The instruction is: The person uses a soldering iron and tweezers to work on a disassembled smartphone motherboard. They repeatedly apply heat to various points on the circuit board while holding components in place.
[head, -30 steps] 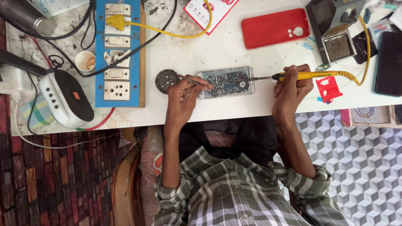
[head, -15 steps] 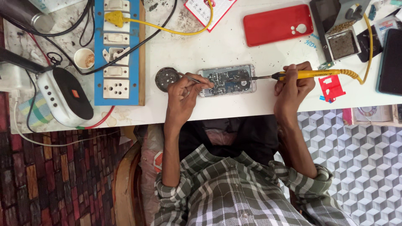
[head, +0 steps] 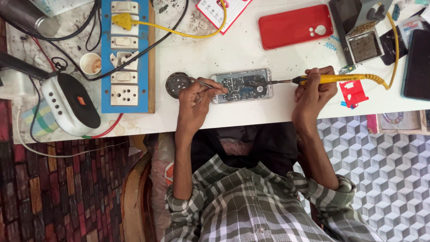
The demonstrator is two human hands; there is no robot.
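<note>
Soldering the opened phone at the bench's front edge

Keep your left hand (head: 195, 105) pinched steady on the tweezers (head: 210, 84) at the board's left end; the one opened phone (head: 242, 85) lies flat between your hands. Your right hand (head: 313, 92), closed round the one yellow soldering iron (head: 327, 79), should touch its tip lightly. Behind: one red phone case (head: 295, 26).

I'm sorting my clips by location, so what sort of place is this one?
Probably a phone repair bench. An opened phone lies with its circuit board bare, the right hand holds a yellow soldering iron over it, and a blue socket board and a red phone case lie close by.
</note>
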